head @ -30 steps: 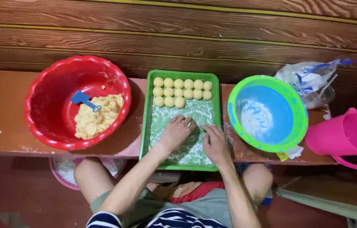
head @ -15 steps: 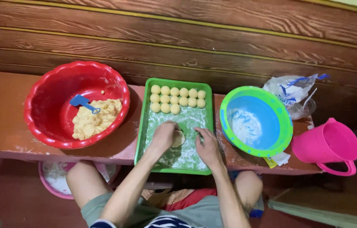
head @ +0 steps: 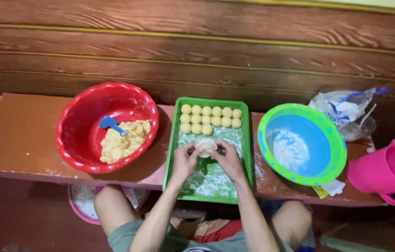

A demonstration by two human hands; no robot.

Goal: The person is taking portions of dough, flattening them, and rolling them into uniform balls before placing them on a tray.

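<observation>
Over the green tray, I have a flattened dough disc pinched between both hands, with two and a half rows of balls already lined up.

Thirteen finished yellow balls sit at the tray's far end, five, five and three, so the third row is part-filled and the floured near half of the tray is bare; by my judgement the work is well short of halfway, since a good heap of yellow filling with a blue scoop in it remains in the red basin; my left hand and right hand both have fingers curled partly closed, tips gripping the pale disc's edges from either side just above the tray; whether filling already sits on it I cannot tell at this distance; flour remains in the blue-and-green bowl to the right.
</observation>
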